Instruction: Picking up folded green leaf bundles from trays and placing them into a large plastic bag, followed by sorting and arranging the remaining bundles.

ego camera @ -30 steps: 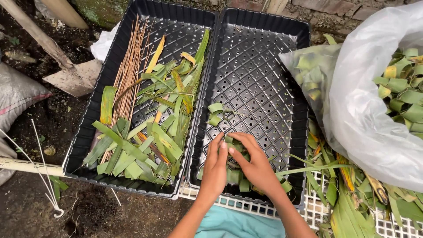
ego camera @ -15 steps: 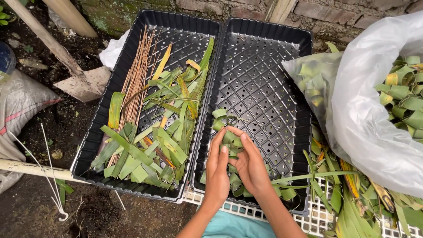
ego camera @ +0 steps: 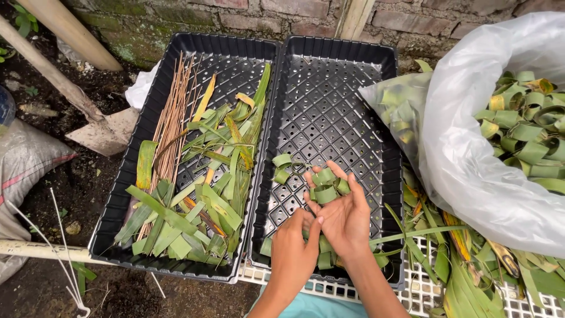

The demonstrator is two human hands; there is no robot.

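Observation:
My right hand [ego camera: 346,219] is lifted over the right black perforated tray [ego camera: 329,100] with several rolled green leaf rings [ego camera: 325,185] held in its fingers. My left hand [ego camera: 294,247] sits just below and left of it, fingertips touching the right hand's thumb side above more leaf rings [ego camera: 322,252] at the tray's near end. Two loose leaf rings [ego camera: 282,166] lie on the tray floor a little farther away. The left black tray [ego camera: 200,59] holds long green and yellowing leaf strips [ego camera: 200,200] and a bundle of thin brown sticks [ego camera: 170,123].
A clear plastic bag [ego camera: 471,159] full of rolled leaf rings [ego camera: 524,129] lies at right. Loose long leaves [ego camera: 459,259] cover a white grid crate [ego camera: 294,285] under the trays. A brick wall [ego camera: 294,17], bamboo poles [ego camera: 65,32], a shovel [ego camera: 106,132] and a sack [ego camera: 29,165] surround them.
My right hand has risen off the tray floor with a clump of leaf rings and moved slightly farther away. My left hand has slid down toward the tray's near end.

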